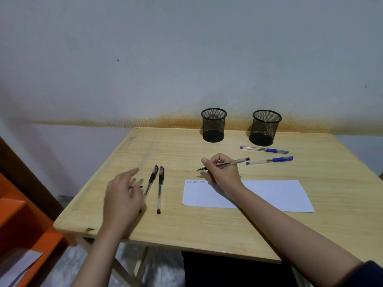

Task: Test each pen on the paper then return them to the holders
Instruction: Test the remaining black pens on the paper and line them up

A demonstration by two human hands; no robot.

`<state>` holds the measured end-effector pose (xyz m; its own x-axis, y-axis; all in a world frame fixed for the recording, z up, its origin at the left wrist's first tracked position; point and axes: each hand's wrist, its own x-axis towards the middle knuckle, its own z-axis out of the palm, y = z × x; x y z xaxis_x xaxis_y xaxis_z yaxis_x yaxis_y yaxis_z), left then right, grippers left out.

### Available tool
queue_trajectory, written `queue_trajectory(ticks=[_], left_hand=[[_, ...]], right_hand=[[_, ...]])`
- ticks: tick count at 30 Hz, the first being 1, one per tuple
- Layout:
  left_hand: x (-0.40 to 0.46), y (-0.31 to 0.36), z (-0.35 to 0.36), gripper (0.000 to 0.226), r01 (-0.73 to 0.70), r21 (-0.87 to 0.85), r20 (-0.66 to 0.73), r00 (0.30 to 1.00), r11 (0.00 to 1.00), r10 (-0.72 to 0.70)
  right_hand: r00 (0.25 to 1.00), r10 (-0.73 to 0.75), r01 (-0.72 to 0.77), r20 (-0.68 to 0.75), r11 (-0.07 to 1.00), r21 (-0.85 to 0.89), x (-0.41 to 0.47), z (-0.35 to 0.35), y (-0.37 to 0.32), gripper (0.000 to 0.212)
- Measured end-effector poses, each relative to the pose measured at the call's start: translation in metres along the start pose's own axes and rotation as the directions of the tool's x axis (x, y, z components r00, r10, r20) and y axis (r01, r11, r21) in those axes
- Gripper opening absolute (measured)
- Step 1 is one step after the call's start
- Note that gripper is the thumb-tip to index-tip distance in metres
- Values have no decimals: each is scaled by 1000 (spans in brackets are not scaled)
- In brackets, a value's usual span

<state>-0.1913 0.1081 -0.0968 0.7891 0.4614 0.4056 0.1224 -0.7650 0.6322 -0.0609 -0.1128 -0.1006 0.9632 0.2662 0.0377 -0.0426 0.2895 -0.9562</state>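
Note:
My right hand (222, 172) grips an uncapped black pen (238, 162), tip pointing left, just above the top left corner of the white paper (273, 193), which carries a few scribbles there. My left hand (122, 195) hovers over the table with fingers spread; a thin dark object, perhaps a pen cap (137, 186), shows beside its fingers. Two capped black pens (159, 189) lie side by side right of that hand. Two blue pens (267, 150) (271, 160) lie in front of the right mesh holder (264, 128). The left mesh holder (213, 125) looks to hold nothing.
The wooden table (207, 224) stands against a stained wall. An orange shelf unit (24, 220) stands at the left with paper on it. The table's near edge runs close to my forearms.

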Motion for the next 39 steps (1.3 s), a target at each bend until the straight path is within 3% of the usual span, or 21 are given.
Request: queue_trajectory(ticks=[3,8,12,16,22,31,39], left_hand=[[10,-26,-11,38,80,104,89,992,991,-89],[18,-34,-14,13,69,128,151,985,989,-89],[18,-18,-17,11,111,-75,134,986,991,-100],[13,11,-22,16,81,-306,140,989,949,-40],[5,49,-15,20,39,-463,168,985,886,44],[-1,75,-7,27,-69,-510,154,973,857,170],[-2,80,-2,37,-162,-508,72,971,846,229]], right_hand=[[999,-36,36,3,994,-100,-3,2,-5,22],[999,30,-24,20,971,-237,-7,5,-17,20],[996,-52,76,78,932,-353,-17,12,-29,14],[975,-130,182,179,932,-313,-32,19,-39,7],[951,-182,242,250,940,-240,-55,25,-49,5],[945,-210,288,250,897,-335,-61,24,-54,7],[926,-295,356,238,890,-283,-71,29,-58,9]])
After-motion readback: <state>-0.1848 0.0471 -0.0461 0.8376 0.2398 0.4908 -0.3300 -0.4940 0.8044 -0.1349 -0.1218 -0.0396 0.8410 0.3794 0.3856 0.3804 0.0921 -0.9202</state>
